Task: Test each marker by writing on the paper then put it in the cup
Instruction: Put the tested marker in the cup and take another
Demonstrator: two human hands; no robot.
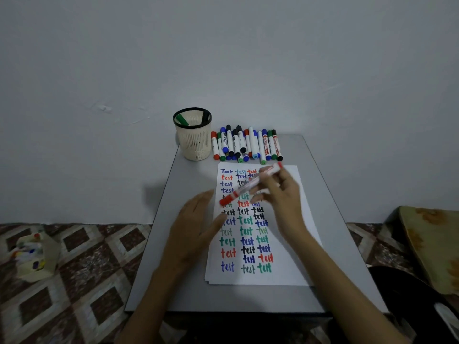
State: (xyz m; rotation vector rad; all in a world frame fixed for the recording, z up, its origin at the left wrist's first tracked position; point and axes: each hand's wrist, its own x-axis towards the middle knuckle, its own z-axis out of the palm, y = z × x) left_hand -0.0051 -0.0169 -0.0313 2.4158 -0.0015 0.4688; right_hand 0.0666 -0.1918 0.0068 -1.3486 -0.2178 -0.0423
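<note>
Right hand pinches the red marker by its white barrel, fingers curled round it, slanted above the paper, with its red end toward the left hand. Left hand lies flat, fingers straight, across the sheet's left edge. Smooth grey table: bare strips on both sides of the sheet. At the far edge, a cream slotted cup with a black rim holds 2 markers, just beside a row of loose markers.
</note>
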